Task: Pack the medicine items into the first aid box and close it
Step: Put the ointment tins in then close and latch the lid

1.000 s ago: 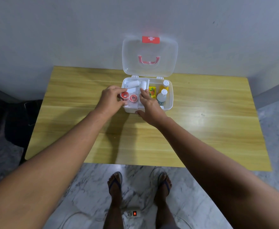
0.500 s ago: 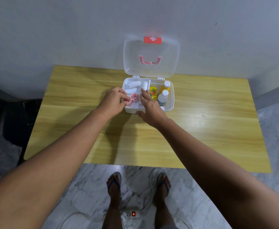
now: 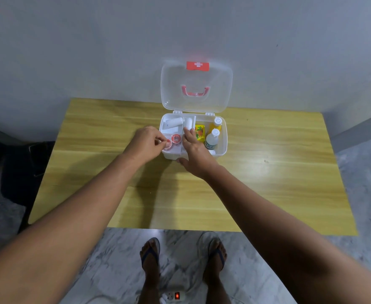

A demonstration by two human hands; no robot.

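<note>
A white first aid box stands open on the wooden table, its clear lid upright against the wall. Inside lie white bandage rolls, a red tape roll, a yellow packet, an orange bottle and a white bottle. My left hand pinches a second red tape roll at the box's left front compartment. My right hand grips the box's front wall, fingers inside over the divider and thumb under the front edge.
The table stands against a grey wall. A dark bag sits on the floor at the left. Below the table's near edge are my feet in sandals and a power strip with a lit red switch.
My left hand has drawn slightly left and lowered one red tape roll into the front left compartment, beside the other roll. My right hand has stayed on the box.
</note>
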